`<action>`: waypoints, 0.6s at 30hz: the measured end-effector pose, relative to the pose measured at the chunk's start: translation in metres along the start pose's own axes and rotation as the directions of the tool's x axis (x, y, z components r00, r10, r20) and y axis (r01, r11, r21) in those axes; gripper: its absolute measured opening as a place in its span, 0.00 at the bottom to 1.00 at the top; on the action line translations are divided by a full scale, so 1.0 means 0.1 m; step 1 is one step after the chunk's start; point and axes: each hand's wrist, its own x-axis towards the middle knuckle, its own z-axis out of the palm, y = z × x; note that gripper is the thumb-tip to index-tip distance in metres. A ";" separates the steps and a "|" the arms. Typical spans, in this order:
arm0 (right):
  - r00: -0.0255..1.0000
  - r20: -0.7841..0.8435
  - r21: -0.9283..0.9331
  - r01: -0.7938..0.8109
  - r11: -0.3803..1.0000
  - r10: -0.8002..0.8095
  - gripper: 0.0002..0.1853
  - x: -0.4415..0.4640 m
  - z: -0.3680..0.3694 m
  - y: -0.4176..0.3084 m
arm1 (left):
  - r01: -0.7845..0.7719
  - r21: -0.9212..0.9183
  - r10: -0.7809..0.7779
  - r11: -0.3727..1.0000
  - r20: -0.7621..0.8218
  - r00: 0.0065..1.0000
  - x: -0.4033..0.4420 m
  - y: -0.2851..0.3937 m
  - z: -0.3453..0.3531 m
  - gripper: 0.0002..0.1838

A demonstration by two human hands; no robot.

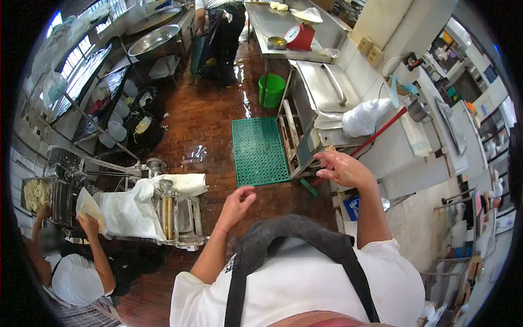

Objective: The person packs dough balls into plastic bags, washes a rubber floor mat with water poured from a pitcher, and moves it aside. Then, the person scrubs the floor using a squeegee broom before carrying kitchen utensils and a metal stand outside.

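In the head view my left hand (237, 207) hangs in the air over the red-brown floor, fingers loosely curved and holding nothing. My right hand (346, 169) is raised further forward, with fingers apart and some pale residue on the skin; nothing is in it. Nearest to it stands a metal-topped cabinet (322, 87) with a white plastic bag (366, 117) on top. Beyond my left hand lies a green perforated mat (260, 151). To my left is a roller machine (169, 210) with a white cloth (131, 210) across it.
A co-worker (81, 272) at the left holds a pale sheet (90, 210) by a lump of dough (37, 195). Another person (220, 32) stands ahead. A green bucket (271, 90) is beside a steel table (272, 27) bearing a red scale (299, 38). A large metal bowl (153, 41) sits back left.
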 end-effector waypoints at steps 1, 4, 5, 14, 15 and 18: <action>1.000 -0.001 0.008 -0.001 1.000 0.001 0.25 -0.01 0.00 0.03 | 0.002 -0.003 -0.002 1.000 -0.002 1.000 0.01 -0.01 0.01 0.19; 1.000 -0.010 0.020 0.004 1.000 -0.004 0.25 -0.02 0.03 0.08 | 0.011 -0.005 -0.011 1.000 0.001 1.000 0.02 -0.03 0.04 0.19; 1.000 -0.018 0.018 0.009 1.000 -0.009 0.25 -0.02 0.03 0.10 | 0.010 0.003 -0.010 1.000 0.009 1.000 0.03 -0.03 0.04 0.19; 0.995 0.065 0.013 -0.072 0.997 0.071 0.27 -0.03 -0.09 0.05 | 0.020 0.016 -0.021 1.000 0.060 0.998 0.10 0.00 0.06 0.18; 0.995 0.061 0.011 -0.074 0.997 0.073 0.27 -0.03 -0.10 0.05 | 0.017 0.026 -0.019 1.000 0.062 0.998 0.11 0.00 0.07 0.17; 0.996 0.053 0.012 -0.070 0.997 0.069 0.27 -0.04 -0.11 0.04 | 0.025 0.049 -0.028 0.999 0.063 0.998 0.10 0.03 0.08 0.18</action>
